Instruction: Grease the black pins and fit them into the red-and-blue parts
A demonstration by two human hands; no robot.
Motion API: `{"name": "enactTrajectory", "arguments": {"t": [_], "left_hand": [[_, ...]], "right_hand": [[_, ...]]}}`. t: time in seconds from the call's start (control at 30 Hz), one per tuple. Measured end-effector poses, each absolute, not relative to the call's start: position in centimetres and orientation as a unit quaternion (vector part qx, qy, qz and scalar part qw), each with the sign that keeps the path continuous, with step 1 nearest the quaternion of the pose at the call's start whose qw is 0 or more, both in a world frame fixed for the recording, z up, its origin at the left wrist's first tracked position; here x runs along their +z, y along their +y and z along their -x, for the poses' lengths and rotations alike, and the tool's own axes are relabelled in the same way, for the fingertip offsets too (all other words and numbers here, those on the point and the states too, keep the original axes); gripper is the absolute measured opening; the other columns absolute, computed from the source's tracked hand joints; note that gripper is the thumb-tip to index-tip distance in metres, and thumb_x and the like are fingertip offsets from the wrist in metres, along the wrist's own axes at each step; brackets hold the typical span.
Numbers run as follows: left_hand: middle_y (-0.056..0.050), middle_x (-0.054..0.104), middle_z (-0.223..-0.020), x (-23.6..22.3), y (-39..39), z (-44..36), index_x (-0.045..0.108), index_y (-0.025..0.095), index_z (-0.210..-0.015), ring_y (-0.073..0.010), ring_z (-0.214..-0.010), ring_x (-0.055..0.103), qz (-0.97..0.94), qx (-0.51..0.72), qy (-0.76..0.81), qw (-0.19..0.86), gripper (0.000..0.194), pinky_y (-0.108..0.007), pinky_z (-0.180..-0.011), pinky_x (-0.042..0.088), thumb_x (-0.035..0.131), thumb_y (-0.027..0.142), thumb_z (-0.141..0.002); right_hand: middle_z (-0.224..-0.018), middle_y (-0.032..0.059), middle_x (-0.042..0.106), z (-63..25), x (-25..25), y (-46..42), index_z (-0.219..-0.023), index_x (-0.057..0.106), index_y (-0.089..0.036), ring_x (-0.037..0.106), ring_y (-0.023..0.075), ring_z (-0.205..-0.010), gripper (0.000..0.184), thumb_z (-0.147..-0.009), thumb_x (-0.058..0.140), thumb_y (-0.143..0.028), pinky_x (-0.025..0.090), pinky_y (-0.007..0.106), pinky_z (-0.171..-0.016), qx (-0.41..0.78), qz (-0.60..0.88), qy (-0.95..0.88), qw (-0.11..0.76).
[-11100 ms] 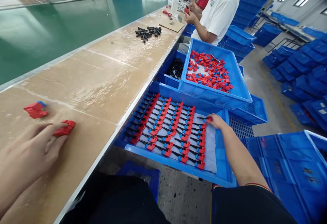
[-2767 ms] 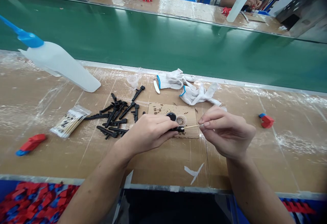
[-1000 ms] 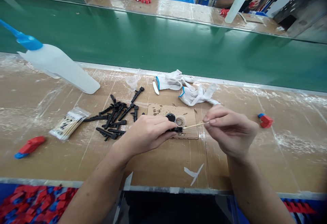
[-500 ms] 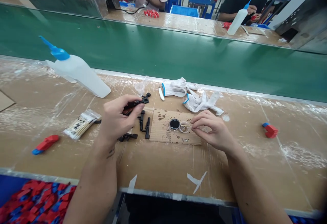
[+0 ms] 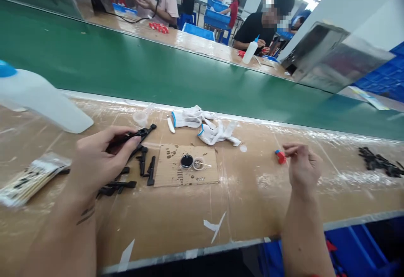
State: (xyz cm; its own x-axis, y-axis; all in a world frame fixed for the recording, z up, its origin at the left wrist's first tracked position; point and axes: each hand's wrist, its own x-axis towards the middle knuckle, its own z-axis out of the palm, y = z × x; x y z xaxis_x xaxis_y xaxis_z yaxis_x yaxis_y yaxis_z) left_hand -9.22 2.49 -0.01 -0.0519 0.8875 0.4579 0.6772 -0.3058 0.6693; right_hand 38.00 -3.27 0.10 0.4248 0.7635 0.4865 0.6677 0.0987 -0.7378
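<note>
Left hand [image 5: 99, 157] closed around a black plastic T-fitting [image 5: 145, 132], fingers curled over its stem, the crossbar end poking out past them. Right hand [image 5: 303, 169] raised off the bench, thumb and forefinger drawn together; anything between them too small to tell. Its fingertips [image 5: 288, 147] sit just right of a small red-and-blue plastic part [image 5: 280, 156], apparently not touching it.

Landmark: cardboard square [image 5: 186, 166], lying on the brown-paper-covered bench [image 5: 240, 209]. On it, a black-filled jar [image 5: 187, 161] and, touching that, a small clear cup [image 5: 198, 164] with a cotton swab [image 5: 203, 164] resting inside. Left of the square, loose black fittings [image 5: 142, 161] and a packet of cotton swabs [image 5: 31, 180]. Beyond the square, two white cotton gloves [image 5: 192, 118] with blue cuffs. Far left of it, a squeeze bottle [image 5: 41, 104] lying on its side. Far right of it, a heap of black fittings [image 5: 377, 162]. Beyond the square, a green conveyor belt [image 5: 132, 66], with a co-worker [image 5: 255, 35] across it.
</note>
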Motion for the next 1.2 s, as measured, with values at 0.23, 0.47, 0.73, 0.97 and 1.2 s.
{"name": "enactTrajectory", "arguments": {"t": [0.23, 0.47, 0.73, 0.97, 1.2], "left_hand": [[0.002, 0.073, -0.084, 1.6, 0.8, 7.2, 0.071, 0.021, -0.103, -0.0113, -0.062, 0.063, -0.762, 0.437, 0.445, 0.174, 0.018, -0.021, -0.053, 0.048, 0.062, 0.032, -0.094], [0.0, 0.075, -0.096, 2.5, -5.6, -0.2, 0.064, 0.023, -0.109, -0.0128, -0.084, 0.071, -0.834, 0.317, 0.289, 0.346, 0.017, -0.021, -0.072, 0.054, 0.052, 0.018, -0.099], [0.005, 0.058, -0.073, 0.5, -8.6, -2.9, 0.051, 0.021, -0.124, -0.0113, -0.059, 0.051, -0.737, 0.284, 0.29, 0.54, 0.028, -0.019, -0.051, 0.04, 0.054, 0.019, -0.097], [-0.003, 0.071, -0.094, 0.8, -8.9, -2.1, 0.038, 0.026, -0.137, -0.0154, -0.075, 0.064, -0.688, 0.276, 0.273, 0.613, 0.041, -0.019, -0.053, 0.043, 0.05, 0.019, -0.098], [-0.004, 0.071, -0.094, 0.8, -8.7, -1.8, 0.045, 0.021, -0.132, -0.0181, -0.087, 0.069, -0.696, 0.277, 0.26, 0.609, 0.033, -0.022, -0.06, 0.047, 0.051, 0.02, -0.1]], "right_hand": [[-0.096, 0.0123, 0.073, -46.1, -2.7, -5.7, -0.094, 0.066, -0.018, 0.063, 0.0222, -0.074, 0.05, -0.064, 0.076, -0.057, 0.05, 0.037, -0.065, 0.045, 0.81, -0.435, 0.391], [-0.097, 0.0135, 0.076, -41.3, -2.3, -6.3, -0.107, 0.069, -0.018, 0.07, 0.0259, -0.084, 0.039, -0.081, 0.069, -0.048, 0.057, 0.044, -0.08, 0.134, 0.772, -0.486, 0.387], [-0.107, 0.0029, 0.076, -27.9, -0.4, -12.8, -0.121, 0.068, -0.032, 0.074, 0.015, -0.09, 0.032, -0.092, 0.068, -0.019, 0.061, 0.024, -0.077, 0.339, 0.509, -0.647, 0.455], [-0.106, 0.0003, 0.075, -26.0, 0.0, -12.3, -0.128, 0.065, -0.036, 0.071, 0.0138, -0.091, 0.037, -0.095, 0.065, -0.021, 0.059, 0.022, -0.077, 0.386, 0.45, -0.684, 0.425], [-0.111, 0.0008, 0.073, -26.2, 0.3, -12.5, -0.132, 0.062, -0.037, 0.071, 0.0157, -0.096, 0.038, -0.096, 0.064, -0.026, 0.058, 0.024, -0.083, 0.4, 0.442, -0.709, 0.377]]}}
